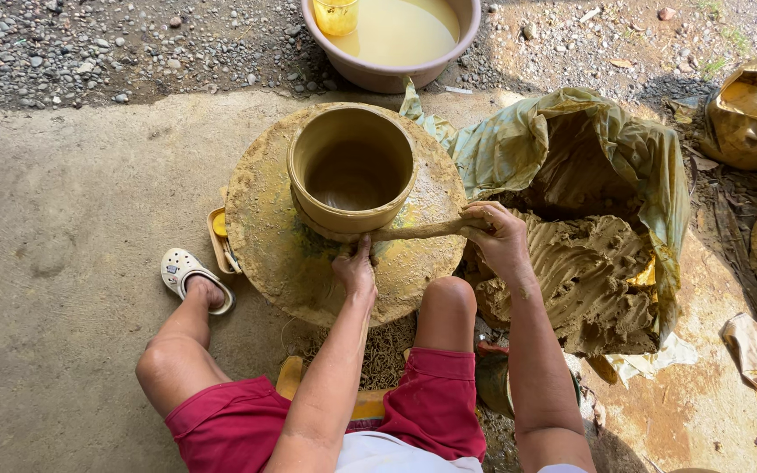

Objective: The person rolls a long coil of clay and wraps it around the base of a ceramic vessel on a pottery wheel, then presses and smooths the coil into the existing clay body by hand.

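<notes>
I'm watching left hand [357,270] pinching a clay coil [413,231] against the pot's base | right hand [499,238] clamping the coil's other end | clay pot [352,168] sitting on the round wheel [265,236] | risk: coil tearing if pulled, wall denting under pressure | water basin [387,77] sitting beyond.

An open-air pottery yard, worked on the ground: a clay-smeared round wheel [343,223] carrying a raw clay pot [352,166] sits on a concrete floor [63,219], a heap of wet clay [589,271] in plastic sheeting lies right, and a basin of murky water [396,39] stands on far gravel [89,44].
</notes>
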